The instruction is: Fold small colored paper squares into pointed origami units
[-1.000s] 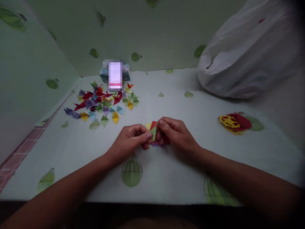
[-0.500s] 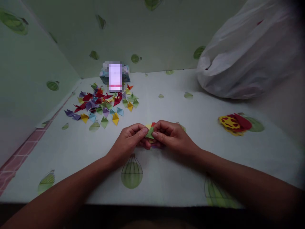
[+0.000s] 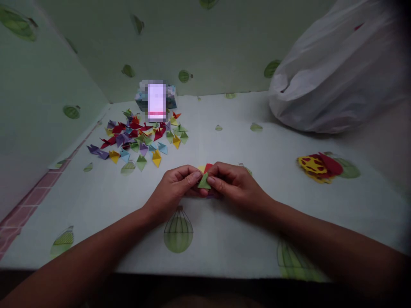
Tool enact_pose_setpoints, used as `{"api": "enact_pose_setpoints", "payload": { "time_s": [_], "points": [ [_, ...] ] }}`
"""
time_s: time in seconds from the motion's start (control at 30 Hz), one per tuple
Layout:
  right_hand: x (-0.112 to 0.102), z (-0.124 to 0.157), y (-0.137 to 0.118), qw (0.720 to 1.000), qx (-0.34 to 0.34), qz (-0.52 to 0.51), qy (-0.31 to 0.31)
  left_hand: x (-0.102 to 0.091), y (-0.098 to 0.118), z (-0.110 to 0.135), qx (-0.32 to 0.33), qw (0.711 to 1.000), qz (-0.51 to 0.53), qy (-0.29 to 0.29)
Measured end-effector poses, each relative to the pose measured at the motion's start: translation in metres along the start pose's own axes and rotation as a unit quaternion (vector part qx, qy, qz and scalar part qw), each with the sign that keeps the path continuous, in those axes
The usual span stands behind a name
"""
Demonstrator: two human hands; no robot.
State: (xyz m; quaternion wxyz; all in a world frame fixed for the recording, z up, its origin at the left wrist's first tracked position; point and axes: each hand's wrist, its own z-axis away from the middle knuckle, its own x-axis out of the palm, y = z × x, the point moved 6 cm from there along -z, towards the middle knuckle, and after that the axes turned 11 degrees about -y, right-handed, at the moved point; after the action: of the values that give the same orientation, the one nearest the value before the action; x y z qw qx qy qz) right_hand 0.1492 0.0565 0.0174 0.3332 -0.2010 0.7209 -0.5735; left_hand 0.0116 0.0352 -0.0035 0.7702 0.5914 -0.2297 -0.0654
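A small folded piece of green paper is pinched between my two hands above the middle of the table. My left hand grips its left side with thumb and fingertips. On the other side my right hand pinches it, closed the same way. Just behind the fingers, bits of red paper and yellow paper show, with a trace of purple below; my hands hide most of them.
Many small folded paper pieces in several colours lie at the back left. Behind them a phone leans on a box. Yellow and red cut-outs lie at the right, before a large white plastic bag.
The green paper has turned in my fingertips, and its wide edge now points down toward me. My hands have barely moved. The view has shifted slightly.
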Motion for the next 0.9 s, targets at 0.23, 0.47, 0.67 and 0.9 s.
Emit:
{"api": "enact_pose_setpoints", "payload": {
  "time_s": [0.23,0.47,0.67,0.9],
  "points": [
    [0.002,-0.001,0.003,0.994,0.007,-0.105,-0.025,0.001,0.001,0.000,0.012,1.000,0.016,-0.016],
    [0.001,-0.001,0.001,0.999,-0.014,-0.031,-0.031,0.001,0.007,0.001,0.024,0.999,-0.040,-0.015],
    [0.001,0.000,-0.004,0.999,-0.030,0.016,-0.033,0.003,0.005,0.000,0.014,0.998,-0.036,-0.042],
    [0.000,0.001,-0.007,0.999,-0.035,0.027,-0.027,0.005,0.007,0.000,0.039,0.998,-0.026,-0.038]
  ]
}}
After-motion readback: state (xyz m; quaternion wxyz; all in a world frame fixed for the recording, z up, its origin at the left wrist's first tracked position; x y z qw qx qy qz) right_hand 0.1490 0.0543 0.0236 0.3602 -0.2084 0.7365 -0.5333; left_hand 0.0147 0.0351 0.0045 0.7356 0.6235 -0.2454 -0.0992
